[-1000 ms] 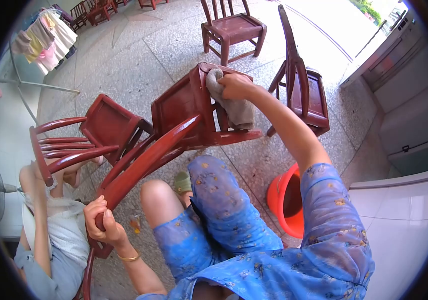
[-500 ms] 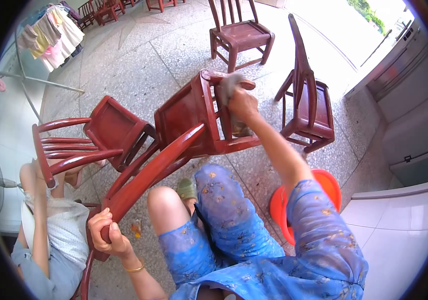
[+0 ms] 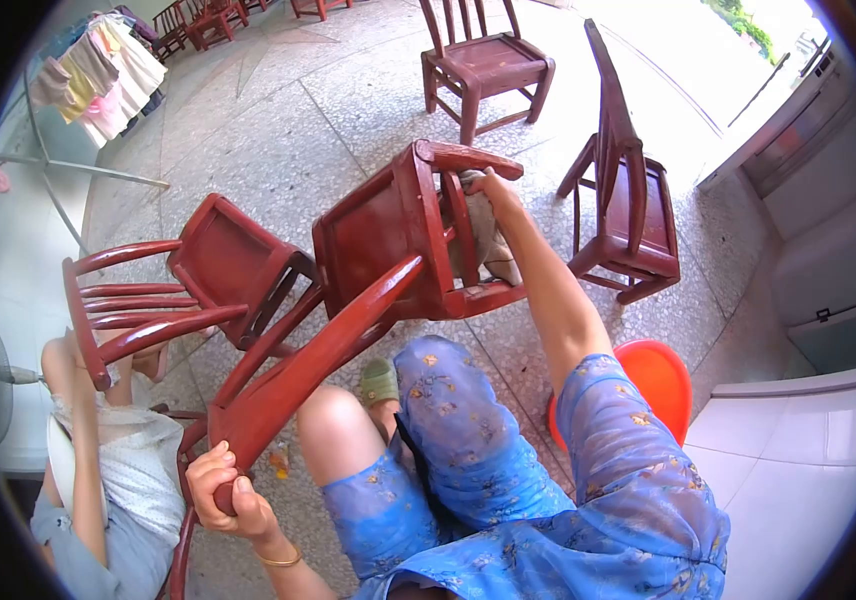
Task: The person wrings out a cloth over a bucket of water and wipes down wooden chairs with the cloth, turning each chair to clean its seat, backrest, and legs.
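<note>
Tipped on its side above the speckled floor [image 3: 278, 140], a glossy red-brown wooden chair [image 3: 373, 235] spans the wearer's two hands in my remote view. The left hand [image 3: 233, 495] is wrapped around the end of a back post, presumably to steady the frame and leave the legs within reach. Among those legs, the right hand [image 3: 493, 198] grips a grey-beige fabric cloth [image 3: 488, 235]; slats and forearm mask its lower part, and I cannot make out every finger. Beyond, a blue floral sleeve [image 3: 623, 430] covers part of a round red bucket [image 3: 660, 380], hiding its contents from me. At left, the frame cuts off a seated person [image 3: 113, 470].
</note>
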Available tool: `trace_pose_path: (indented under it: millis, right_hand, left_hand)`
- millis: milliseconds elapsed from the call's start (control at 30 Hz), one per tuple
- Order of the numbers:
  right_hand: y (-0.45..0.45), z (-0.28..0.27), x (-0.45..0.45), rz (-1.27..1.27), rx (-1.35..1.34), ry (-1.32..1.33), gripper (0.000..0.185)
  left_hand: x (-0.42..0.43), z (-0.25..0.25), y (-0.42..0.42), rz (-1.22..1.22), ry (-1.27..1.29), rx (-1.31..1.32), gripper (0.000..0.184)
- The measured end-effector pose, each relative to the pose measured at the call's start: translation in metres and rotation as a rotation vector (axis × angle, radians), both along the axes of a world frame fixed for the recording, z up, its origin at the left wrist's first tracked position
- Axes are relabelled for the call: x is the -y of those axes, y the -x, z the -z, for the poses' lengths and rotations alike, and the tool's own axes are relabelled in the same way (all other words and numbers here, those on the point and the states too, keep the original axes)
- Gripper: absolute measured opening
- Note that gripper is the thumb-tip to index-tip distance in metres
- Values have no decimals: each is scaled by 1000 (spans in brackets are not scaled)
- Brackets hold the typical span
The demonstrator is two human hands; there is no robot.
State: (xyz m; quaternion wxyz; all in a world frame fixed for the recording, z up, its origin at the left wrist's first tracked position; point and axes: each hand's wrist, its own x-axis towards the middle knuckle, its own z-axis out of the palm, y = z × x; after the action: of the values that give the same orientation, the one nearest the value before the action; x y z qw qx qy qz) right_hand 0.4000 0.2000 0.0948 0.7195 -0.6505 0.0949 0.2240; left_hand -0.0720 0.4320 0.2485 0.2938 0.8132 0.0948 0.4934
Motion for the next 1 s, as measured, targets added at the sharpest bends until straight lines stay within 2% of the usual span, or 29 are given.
trace_pose_path:
  millis: [33,67,100,167,300,367,433,500,567,600,633,700,733,800,833,933,1000]
  right_hand:
    - [1,3,-2,25,-13,-79,50]
    - [19,-17,-1,-14,134,57,39]
    - [14,-14,-2,-14,131,55,39]
    - [11,-18,0,-251,506,510,28]
    - [10,-26,17,-240,575,508,30]
    - [-1,-11,18,-231,503,520,29]
    - [-7,-5,16,-33,121,391,25]
    - [-11,8,19,32,107,299,24]
    - [-15,34,28,-62,219,127,28]
    - [1,11,28,-119,351,289,32]
    - [8,-3,30,-109,341,291,32]
    - [20,-27,33,-64,817,138,41]
    - [21,-44,38,-65,816,141,41]
    - [26,-70,49,-72,494,-136,40]
    - [24,-66,59,-68,496,-134,40]
    - [1,-30,97,66,384,-174,34]
    - [-11,8,116,196,81,-204,28]
  left_hand:
    - [-1,-1,0,-7,-2,-1,17]
    - [-2,0,-3,-13,11,8,17]
    - [-3,-1,-4,-14,23,7,17]
    - [-2,-4,-11,-31,30,2,17]
    - [-11,-3,-8,48,51,-22,15]
    - [-6,-5,-9,48,36,-32,15]
    - [-3,-7,-11,61,14,-21,15]
    - [-4,-7,-8,82,-35,-66,15]
    - [-7,-6,-7,81,-19,-63,15]
    - [-8,-5,-9,79,0,-53,16]
    - [-7,-5,-11,91,1,-61,16]
    - [-9,-7,-17,25,10,-7,16]
    - [-8,-7,-18,17,29,-6,16]
    - [-5,-8,-17,7,39,-12,16]
    - [-5,-9,-19,-9,49,-3,15]
    - [-11,-4,-15,-5,35,1,16]
    - [-10,-5,-19,-21,49,-2,16]
